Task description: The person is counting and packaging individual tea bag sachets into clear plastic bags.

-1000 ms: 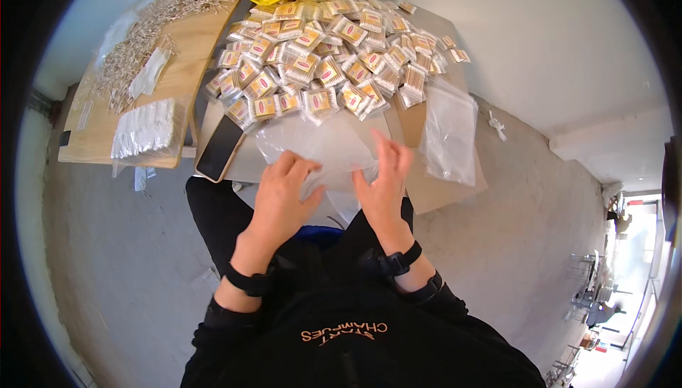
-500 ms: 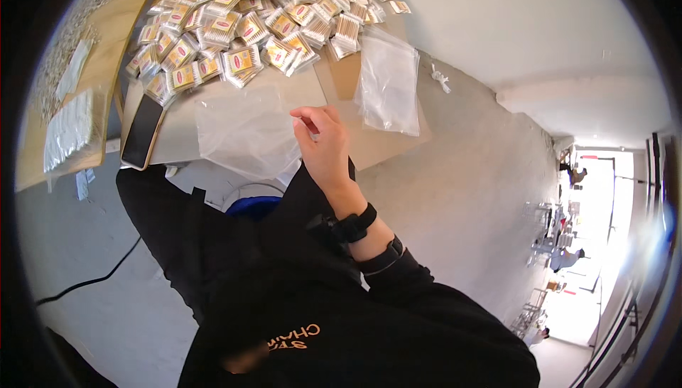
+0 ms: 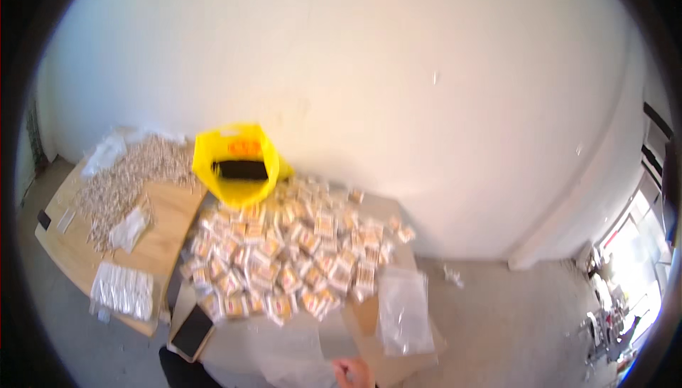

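My right hand (image 3: 353, 372) shows only in part at the bottom edge, blurred, its fingers curled. Whatever they may hold cannot be made out. Beside it, a clear plastic bag (image 3: 288, 359) lies flat on the near part of the table. Farther back spreads a large heap of small clear packets (image 3: 288, 278) holding thin sticks, with yellow and white labels. To the right, more clear plastic bags (image 3: 403, 310) lie on brown cardboard. A dark phone (image 3: 192, 332) rests at the table's left near corner. My left hand is out of sight.
Behind the heap stands an open yellow bag (image 3: 238, 192) with something dark inside. A wooden table (image 3: 167, 221) on the left carries many small loose pieces (image 3: 114, 189) and a plastic-wrapped white bundle (image 3: 122, 290). A pale wall (image 3: 341, 68) rises behind.
The view has tilted up, bringing the wall, yellow bag and more of the left table into sight. My right hand now sits at the bottom edge, its forearm out of view.
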A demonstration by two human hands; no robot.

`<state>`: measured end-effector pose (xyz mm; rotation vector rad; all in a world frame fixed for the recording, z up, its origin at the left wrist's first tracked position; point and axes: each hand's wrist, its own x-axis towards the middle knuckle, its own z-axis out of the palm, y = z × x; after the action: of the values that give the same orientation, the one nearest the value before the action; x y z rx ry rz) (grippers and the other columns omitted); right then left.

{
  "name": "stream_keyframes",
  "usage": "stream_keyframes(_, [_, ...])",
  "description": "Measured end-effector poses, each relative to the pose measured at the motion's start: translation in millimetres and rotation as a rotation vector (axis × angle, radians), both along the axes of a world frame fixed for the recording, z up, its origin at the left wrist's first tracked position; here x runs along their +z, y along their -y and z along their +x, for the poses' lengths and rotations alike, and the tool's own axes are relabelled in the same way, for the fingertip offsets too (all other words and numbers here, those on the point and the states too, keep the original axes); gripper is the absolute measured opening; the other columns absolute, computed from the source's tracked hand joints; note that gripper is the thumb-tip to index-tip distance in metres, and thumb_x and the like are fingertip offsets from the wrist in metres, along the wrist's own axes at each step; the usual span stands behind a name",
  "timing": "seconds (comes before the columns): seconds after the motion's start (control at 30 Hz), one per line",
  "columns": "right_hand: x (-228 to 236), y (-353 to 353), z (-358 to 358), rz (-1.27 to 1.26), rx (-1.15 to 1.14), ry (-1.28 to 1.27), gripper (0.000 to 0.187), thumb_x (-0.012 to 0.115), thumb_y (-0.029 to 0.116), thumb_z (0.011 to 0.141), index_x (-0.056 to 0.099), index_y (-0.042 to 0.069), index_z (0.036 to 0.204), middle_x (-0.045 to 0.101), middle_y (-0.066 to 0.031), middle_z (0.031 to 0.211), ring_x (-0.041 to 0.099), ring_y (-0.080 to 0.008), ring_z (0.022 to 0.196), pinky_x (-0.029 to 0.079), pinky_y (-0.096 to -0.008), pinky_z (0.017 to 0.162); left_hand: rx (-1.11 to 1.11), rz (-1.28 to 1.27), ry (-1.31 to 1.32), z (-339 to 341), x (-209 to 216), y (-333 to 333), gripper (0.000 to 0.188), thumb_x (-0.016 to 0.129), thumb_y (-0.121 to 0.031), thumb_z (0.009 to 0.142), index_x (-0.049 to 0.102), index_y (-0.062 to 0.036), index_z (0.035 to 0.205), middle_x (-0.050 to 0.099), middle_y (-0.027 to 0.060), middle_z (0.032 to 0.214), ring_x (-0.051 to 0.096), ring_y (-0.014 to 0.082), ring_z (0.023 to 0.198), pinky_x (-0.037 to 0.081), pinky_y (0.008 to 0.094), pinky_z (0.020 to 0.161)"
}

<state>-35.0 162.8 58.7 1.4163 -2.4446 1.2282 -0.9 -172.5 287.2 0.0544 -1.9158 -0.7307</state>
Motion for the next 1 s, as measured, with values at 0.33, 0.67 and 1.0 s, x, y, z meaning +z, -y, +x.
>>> stream_keyframes(0.33, [18.4, 39.2, -35.9, -0.129, -0.255, 0.303, 0.014, 0.063, 0.000, 0.080, 0.066, 0.003, 0.094, 0.058, -0.0089, 0.083, 0.059, -0.0202, 0.074, 0.047, -0.0310, 0.067, -0.231, 0.355, 0.597, 75.1, -90.9, -75.6, 0.059, 0.076, -0.017, 0.074, 0.050, -0.0013, 0.124, 0.053, 0.0161, 0.121, 0.053, 0.0264, 0.108, 0.042, 0.0383, 0.095])
stream_keyframes(0.67, [3.0, 24.2, -17.0, -0.092, -0.231, 0.275, 0.009, 0.063, 0.002, 0.084, 0.066, 0.002, 0.092, 0.060, -0.0088, 0.080, 0.059, -0.0184, 0.078, 0.047, -0.0291, 0.071, -0.151, 0.294, 0.518, 94.3, -76.0, -55.7, 0.061, 0.077, -0.018, 0.073, 0.049, -0.0008, 0.125, 0.052, 0.0167, 0.122, 0.052, 0.0266, 0.109, 0.041, 0.0386, 0.095])
stream_keyframes(1.0, [23.1, 33.9, -11.8, -0.111, -0.239, 0.236, 0.009, 0.063, 0.002, 0.083, 0.066, 0.001, 0.092, 0.060, -0.0087, 0.082, 0.058, -0.0198, 0.076, 0.047, -0.0298, 0.072, -0.140, 0.434, 0.432, 90.4, -86.2, -91.4, 0.064, 0.078, -0.019, 0.073, 0.048, -0.0003, 0.126, 0.051, 0.0173, 0.124, 0.051, 0.0268, 0.110, 0.041, 0.0389, 0.095])
